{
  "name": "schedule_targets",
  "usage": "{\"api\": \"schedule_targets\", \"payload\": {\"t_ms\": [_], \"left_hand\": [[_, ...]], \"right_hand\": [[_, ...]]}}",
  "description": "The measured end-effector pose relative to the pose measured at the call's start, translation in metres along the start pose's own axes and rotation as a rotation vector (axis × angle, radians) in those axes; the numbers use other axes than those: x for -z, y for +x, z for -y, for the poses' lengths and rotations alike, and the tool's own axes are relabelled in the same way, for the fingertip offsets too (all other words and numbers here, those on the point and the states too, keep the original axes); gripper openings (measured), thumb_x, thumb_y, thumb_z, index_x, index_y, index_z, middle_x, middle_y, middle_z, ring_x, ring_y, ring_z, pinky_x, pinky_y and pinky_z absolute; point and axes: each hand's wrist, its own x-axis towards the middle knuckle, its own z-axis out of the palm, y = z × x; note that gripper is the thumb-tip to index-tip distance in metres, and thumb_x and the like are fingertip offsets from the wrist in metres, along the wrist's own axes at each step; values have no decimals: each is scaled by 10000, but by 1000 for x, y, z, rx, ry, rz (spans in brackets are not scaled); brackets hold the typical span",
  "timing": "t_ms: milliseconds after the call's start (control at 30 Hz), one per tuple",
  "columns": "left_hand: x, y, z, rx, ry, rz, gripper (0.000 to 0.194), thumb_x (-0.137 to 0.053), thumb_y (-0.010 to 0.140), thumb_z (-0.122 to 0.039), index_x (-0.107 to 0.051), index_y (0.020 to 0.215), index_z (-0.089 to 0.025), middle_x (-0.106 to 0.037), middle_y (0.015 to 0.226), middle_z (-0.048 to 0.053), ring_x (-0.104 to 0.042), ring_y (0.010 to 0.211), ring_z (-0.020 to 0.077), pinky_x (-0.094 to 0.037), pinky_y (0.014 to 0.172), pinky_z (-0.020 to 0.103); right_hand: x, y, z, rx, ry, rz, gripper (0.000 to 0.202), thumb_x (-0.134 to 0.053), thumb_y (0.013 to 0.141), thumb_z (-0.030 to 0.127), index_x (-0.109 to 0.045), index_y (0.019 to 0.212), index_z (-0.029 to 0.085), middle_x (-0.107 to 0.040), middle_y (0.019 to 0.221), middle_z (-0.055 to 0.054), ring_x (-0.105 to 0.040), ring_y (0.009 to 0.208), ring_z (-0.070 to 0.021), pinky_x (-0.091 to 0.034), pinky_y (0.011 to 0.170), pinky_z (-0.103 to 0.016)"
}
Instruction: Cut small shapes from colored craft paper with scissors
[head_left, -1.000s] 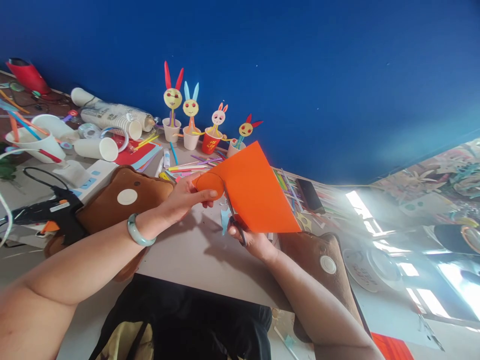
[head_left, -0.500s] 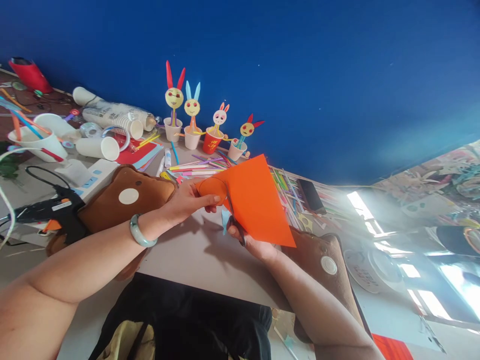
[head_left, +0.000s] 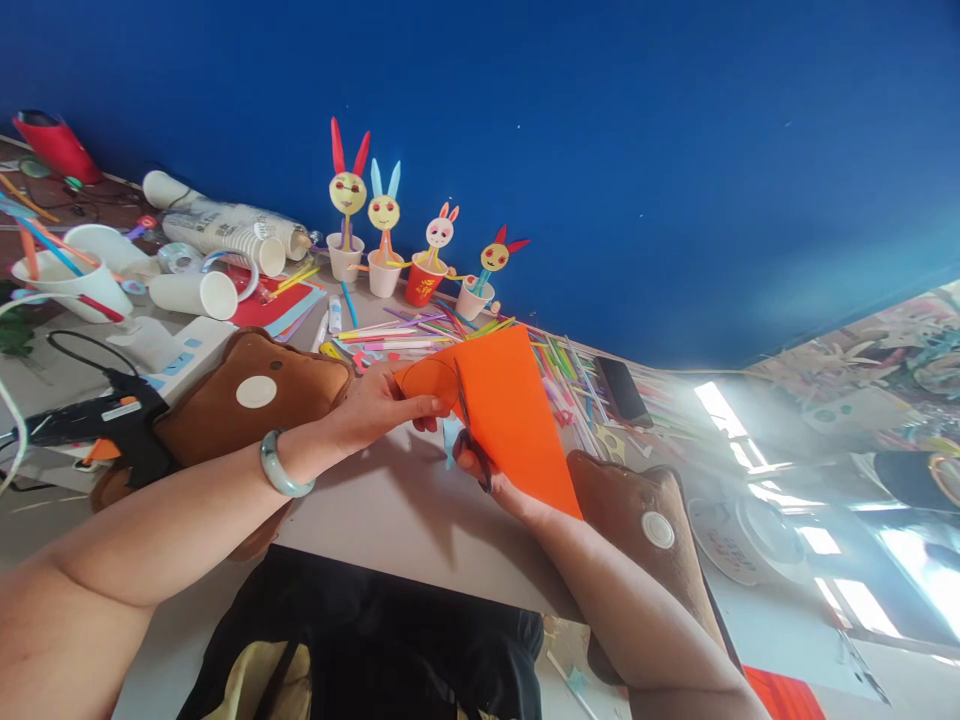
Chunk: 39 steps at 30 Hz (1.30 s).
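Observation:
My left hand pinches the left part of an orange sheet of paper, thumb on top, beside a round outline drawn on it. In my right hand are dark-handled scissors, fingers wrapped round the handles. The blades lie at the paper along the right side of the drawn circle, and a cut edge shows there. The bulk of the sheet hangs to the right, over my right hand and wrist. Beneath the paper, a small light-blue scrap lies on the table.
Rabbit-faced figures in cups stand along the blue wall. A glue gun lies left, beside a brown cushion; another brown cushion is under my right forearm. Colourful sticks, a phone and paper cups lie around.
The free part of the orange sheet has dropped and swung a little, its top edge lower and its lower corner nearer my right wrist. Both hands keep their hold, nearly in place.

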Motion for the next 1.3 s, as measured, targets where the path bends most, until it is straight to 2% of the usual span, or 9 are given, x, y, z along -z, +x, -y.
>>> {"api": "schedule_targets", "payload": {"t_ms": [233, 367, 500, 633, 733, 867, 1033, 1167, 1300], "left_hand": [[2, 0, 4, -11, -13, 53, 267, -785, 774, -371, -688, 859, -137, -683, 751, 38, -627, 628, 126, -534, 603, 250], [1, 0, 2, -7, -21, 53, 284, -786, 770, -379, -666, 866, -140, -677, 749, 37, -620, 628, 131, -535, 605, 258], [1, -1, 1, -1, -19, 63, 279, -786, 773, -363, -654, 885, -145, -666, 706, 22, -627, 623, 135, -536, 616, 260], [2, -1, 1, -5, -35, 63, 270, -793, 767, -359, -663, 870, -146, -677, 745, 28, -625, 632, 131, -537, 619, 260], [1, -1, 1, 1, -46, 63, 276, -797, 761, -354, -673, 888, -142, -679, 765, 32, -620, 635, 130, -539, 614, 262], [1, -1, -2, -10, -29, 64, 278, -794, 761, -361, -683, 889, -140, -679, 765, 34, -622, 636, 133, -542, 610, 261], [1, -1, -5, -47, 24, 64, 240, -784, 773, -351, -688, 835, -140, -678, 711, 26, -620, 605, 127, -527, 601, 251], [2, -1, -4, -55, -1, 69, 225, -784, 777, -332, -690, 857, -143, -689, 716, 21, -622, 600, 119, -527, 598, 243], [2, -1, -3, -55, -3, 66, 218, -788, 772, -316, -686, 833, -132, -689, 720, 24, -628, 600, 118, -529, 590, 237]], "right_hand": [[-7, 0, 14, -36, 80, 92, 319, -504, 913, 544, -672, 1079, 330, -675, 1007, -41, -641, 1016, -260, -581, 782, -410], [-12, 0, 22, -21, 86, 94, 274, -623, 828, 546, -692, 957, 314, -648, 958, -72, -612, 1035, -308, -572, 815, -453], [-12, -1, 23, -18, 82, 110, 340, -633, 813, 571, -677, 985, 281, -632, 992, -67, -598, 1057, -292, -563, 860, -468], [-9, -1, 17, -88, 179, 124, 444, -505, 880, 652, -651, 1069, 278, -635, 996, -59, -612, 1057, -241, -559, 873, -408], [-7, 0, 12, -108, 237, 107, 495, -428, 896, 708, -643, 1082, 302, -641, 990, -64, -622, 1046, -243, -568, 847, -398], [-8, -1, 16, -129, 301, 110, 522, -456, 878, 715, -648, 1116, 292, -649, 1033, -75, -626, 1070, -252, -571, 859, -410], [-10, -2, 25, -196, 384, 164, 534, -542, 833, 701, -651, 1125, 268, -654, 1112, -83, -613, 1130, -254, -530, 962, -434], [-9, -2, 19, -221, 455, 157, 517, -552, 800, 736, -674, 1004, 276, -662, 1070, -68, -611, 1121, -261, -508, 1005, -453], [-6, -4, 9, -267, 618, 143, 564, -550, 777, 759, -667, 1051, 281, -654, 1131, -66, -610, 1140, -258, -492, 1032, -451]]}}
